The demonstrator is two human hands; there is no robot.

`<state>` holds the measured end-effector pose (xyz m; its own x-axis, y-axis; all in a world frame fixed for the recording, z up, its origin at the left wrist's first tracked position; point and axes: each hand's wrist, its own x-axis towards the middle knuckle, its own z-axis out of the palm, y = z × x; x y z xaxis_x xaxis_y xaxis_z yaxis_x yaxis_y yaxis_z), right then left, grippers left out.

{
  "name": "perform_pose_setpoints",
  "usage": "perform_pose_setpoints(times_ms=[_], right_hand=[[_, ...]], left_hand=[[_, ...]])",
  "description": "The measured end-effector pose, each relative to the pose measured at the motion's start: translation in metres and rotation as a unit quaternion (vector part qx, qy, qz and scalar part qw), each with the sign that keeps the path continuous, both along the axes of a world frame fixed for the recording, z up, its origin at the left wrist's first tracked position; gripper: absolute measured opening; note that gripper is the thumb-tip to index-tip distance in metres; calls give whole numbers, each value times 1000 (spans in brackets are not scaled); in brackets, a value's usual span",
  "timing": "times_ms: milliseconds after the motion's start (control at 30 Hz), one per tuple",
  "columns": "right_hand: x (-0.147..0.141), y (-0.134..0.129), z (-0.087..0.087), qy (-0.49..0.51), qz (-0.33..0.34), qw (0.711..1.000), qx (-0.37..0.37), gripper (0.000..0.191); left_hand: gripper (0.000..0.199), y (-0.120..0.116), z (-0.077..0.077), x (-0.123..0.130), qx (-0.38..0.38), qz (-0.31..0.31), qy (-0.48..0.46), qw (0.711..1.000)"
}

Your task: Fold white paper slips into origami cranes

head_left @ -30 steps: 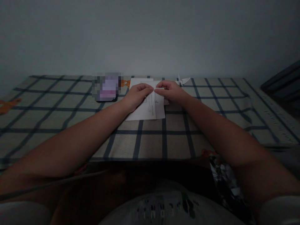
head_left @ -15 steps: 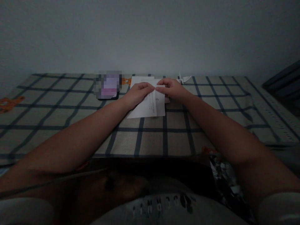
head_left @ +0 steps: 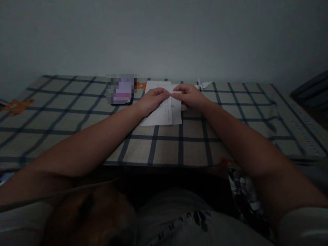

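A white sheet of paper with faint print lies on the checked tablecloth, with a vertical crease or fold line right of its middle. My left hand rests over its left part, thumb and fingers pinched at the fold. Close beside it, my right hand pinches the paper's upper right part, the two thumb tips nearly touching. Another white sheet shows behind my left hand. A folded white paper crane stands just beyond my right hand. The fingertips partly hide the paper's upper edge.
A phone with a blurred-out screen lies left of the papers. The checked tablecloth has orange animal figures and reaches the grey wall. Below the near edge, a brown dog's head is by my lap.
The view has shifted slightly, so the table sits a little higher. Both hands keep their pinch on the paper with hardly any movement. The dog's head has turned and come nearer.
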<state>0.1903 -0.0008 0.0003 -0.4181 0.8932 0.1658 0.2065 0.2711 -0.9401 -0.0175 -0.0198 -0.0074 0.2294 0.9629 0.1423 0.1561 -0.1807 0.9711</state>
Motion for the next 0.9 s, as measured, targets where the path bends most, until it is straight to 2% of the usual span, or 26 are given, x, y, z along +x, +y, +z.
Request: perform_pose_setpoints(times_ms=[167,433,733,900], right_hand=[[-1,-1,0,13,-5,1000,-17,20],[-3,-5,5,9,1,1000,-21,20],[-3,-6,6,4,1,1000,-26,17],[-3,-7,8,-4,-7,1000,-19,14]], left_hand=[[15,3,-3,1,29,16,12,999],[17,-6,1,3,12,1,-9,1000],[16,1,-4,1,14,-24,-28,999],[14,2,-2,0,-16,-15,-21,1000]])
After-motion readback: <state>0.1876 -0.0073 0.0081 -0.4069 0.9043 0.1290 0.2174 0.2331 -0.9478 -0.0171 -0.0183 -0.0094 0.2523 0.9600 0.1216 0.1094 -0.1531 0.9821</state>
